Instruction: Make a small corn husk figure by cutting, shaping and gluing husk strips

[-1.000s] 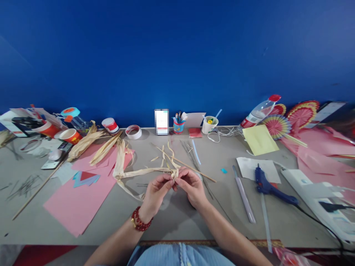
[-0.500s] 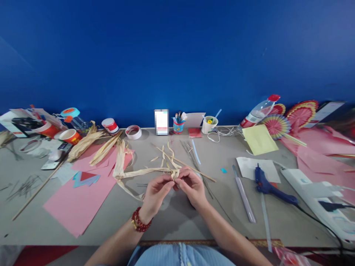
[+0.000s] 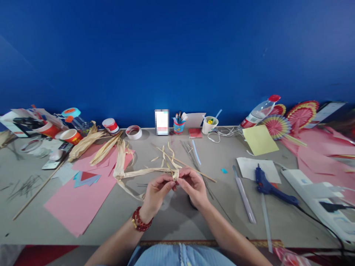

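Observation:
Between both hands, over the middle of the table, is a small folded piece of pale corn husk [image 3: 175, 174]. My left hand [image 3: 160, 189], with a red bead bracelet on its wrist, pinches it from the left. From the right, my right hand [image 3: 193, 185] grips the same piece, thumb and fingertips pressed together. The fingertips partly hide the husk. Long husk strips [image 3: 144, 171] lie on the table just left of it. Beyond the hands are loose husk scraps [image 3: 163, 157] and a thin wooden stick [image 3: 191, 168]. Thin wires [image 3: 191, 153] lie nearby.
Pink paper [image 3: 80, 203] and dried corn husks [image 3: 85, 146] lie at left. A blue glue gun [image 3: 266, 184] rests at right, its cord running to a white power strip [image 3: 318, 199]. Along the wall stand a lit phone [image 3: 162, 122], cups and a plastic bottle [image 3: 257, 112].
The husk piece between my fingertips has shifted and looks narrower now. My right fingers have moved slightly; both hands stay in nearly the same place.

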Tool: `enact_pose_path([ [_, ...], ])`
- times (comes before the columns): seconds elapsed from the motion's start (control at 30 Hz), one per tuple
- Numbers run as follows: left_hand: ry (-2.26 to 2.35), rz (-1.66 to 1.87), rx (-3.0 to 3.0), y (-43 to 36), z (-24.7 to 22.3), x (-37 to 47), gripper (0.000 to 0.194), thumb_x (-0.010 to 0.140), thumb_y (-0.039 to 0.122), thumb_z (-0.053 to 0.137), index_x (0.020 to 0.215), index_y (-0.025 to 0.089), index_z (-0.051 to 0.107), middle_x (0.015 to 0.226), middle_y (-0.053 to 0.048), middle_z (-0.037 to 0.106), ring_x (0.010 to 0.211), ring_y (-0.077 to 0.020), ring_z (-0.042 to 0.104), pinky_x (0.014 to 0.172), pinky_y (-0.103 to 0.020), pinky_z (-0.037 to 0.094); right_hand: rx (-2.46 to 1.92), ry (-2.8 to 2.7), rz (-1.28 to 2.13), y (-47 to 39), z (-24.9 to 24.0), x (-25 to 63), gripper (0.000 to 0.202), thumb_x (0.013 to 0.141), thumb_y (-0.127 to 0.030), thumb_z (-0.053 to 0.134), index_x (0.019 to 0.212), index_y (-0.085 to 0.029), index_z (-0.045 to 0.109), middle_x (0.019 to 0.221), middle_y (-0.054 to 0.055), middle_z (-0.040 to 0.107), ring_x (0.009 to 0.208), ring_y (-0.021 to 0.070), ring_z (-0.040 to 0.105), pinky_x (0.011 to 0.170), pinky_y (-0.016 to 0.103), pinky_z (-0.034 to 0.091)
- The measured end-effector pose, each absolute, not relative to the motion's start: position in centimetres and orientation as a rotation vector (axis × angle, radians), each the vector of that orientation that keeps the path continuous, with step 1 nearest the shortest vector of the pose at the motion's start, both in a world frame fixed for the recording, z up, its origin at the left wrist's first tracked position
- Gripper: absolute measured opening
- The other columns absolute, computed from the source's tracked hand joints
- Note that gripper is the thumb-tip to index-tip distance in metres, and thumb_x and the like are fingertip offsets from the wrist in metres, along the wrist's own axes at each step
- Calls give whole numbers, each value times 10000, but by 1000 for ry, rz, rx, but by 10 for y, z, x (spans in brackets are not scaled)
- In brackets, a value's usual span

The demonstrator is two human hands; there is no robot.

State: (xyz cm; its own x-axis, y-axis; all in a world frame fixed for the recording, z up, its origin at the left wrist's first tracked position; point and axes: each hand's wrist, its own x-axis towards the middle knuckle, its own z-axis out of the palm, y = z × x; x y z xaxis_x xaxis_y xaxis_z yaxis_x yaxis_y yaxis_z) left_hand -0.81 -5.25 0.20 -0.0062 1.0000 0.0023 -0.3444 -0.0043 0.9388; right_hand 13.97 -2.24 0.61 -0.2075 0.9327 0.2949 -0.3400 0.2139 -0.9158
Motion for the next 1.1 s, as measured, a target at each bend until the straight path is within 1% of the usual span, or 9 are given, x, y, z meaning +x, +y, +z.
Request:
enact_pose_path([
  [0.17,949,1366,953,-51,3,-8,108,790,266,769,811,164,740,717,-10,671,638,-117,599,662,-242,501,-620,-1252,1389,-22,8,140,141,856,-327,722,855,-220,630,841,24,583,689,157,597,602,289,549],
  [0.3,909,1352,887,-52,3,-8,130,770,275,788,795,160,733,725,-8,673,624,-107,593,654,-236,500,-574,-1268,1425,-21,8,140,97,873,-278,704,838,-219,636,836,15,577,658,147,607,605,296,546],
  [0.4,875,1335,825,-52,4,-8,130,767,267,793,820,163,736,740,-10,691,627,-104,602,664,-232,502,-560,-1297,1438,-20,6,142,59,890,-252,681,856,-222,643,836,10,583,644,145,623,626,307,548],
  [0.5,860,1327,799,-53,4,-8,128,770,262,793,832,162,742,738,-11,698,635,-100,603,677,-226,499,-589,-1359,1370,-18,4,145,46,894,-243,673,861,-228,645,822,8,595,647,147,622,642,307,540],
  [0.67,857,1312,785,-53,3,-9,119,783,260,783,838,162,747,752,-11,701,652,-100,605,690,-225,492,-669,-1542,1106,-15,8,149,41,891,-235,666,853,-223,656,773,24,636,702,167,607,669,304,512],
  [0.8,856,1307,759,-53,3,-9,125,775,259,789,841,162,746,749,-9,702,647,-100,605,691,-228,489,-692,-1632,969,-14,13,150,32,887,-222,657,855,-218,651,756,23,644,696,168,603,667,300,502],
  [1.1,858,1321,683,-54,8,-7,180,724,285,828,811,156,737,721,-7,707,616,-105,607,673,-243,491,-692,-1662,950,-15,15,151,40,877,-195,652,867,-231,639,774,21,643,714,177,611,672,304,502],
])
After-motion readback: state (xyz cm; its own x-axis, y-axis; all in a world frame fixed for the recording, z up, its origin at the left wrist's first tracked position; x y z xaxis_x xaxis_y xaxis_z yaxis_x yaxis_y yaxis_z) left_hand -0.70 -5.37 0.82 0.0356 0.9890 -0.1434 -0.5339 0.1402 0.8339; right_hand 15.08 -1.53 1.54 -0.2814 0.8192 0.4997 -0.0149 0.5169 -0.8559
